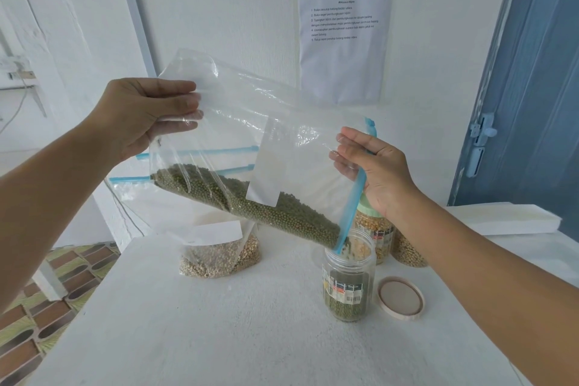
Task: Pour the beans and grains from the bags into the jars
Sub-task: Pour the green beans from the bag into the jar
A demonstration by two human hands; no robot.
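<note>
A clear zip bag of green mung beans (250, 197) hangs tilted over the table, its blue zip mouth dipping into an open clear jar (347, 279). That jar holds green beans in its lower part. My left hand (147, 113) grips the bag's raised bottom corner at upper left. My right hand (376, 166) pinches the bag near the blue zip strip, just above the jar. The jar's beige lid (401, 298) lies flat on the table to the jar's right.
A bag of pale beans (219, 254) sits on the white table (219, 329) at the back left. Two filled jars, one with corn (376, 229) and one with pale beans (407, 251), stand behind the open jar. Empty zip bags lie behind. A blue door (532, 103) is at right.
</note>
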